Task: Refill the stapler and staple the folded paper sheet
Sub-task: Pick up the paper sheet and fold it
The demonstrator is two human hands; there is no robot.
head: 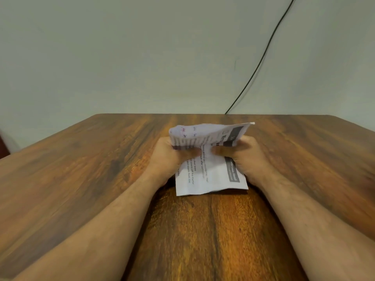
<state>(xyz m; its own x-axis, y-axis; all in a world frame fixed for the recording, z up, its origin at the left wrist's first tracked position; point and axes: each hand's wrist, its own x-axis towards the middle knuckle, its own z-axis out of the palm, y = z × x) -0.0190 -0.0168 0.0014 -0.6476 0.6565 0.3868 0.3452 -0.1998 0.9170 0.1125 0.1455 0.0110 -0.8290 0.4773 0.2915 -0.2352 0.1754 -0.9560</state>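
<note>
Printed paper sheet (211, 159) at the centre of the wooden desk (81, 169), far half curled up and toward the near half, near edge flat on the wood. Left hand (168, 157) at the sheet's 9 o'clock side, fingers (190, 152) clamped on the lifted fold, thumb on the printed face. Right hand (245, 157) at 3 o'clock, fingers likewise gripping the paper, thumb (220, 150) pressed near the middle. Both forearms flat on the desk. Dark cable (261, 57) down the wall at 1 o'clock.
</note>
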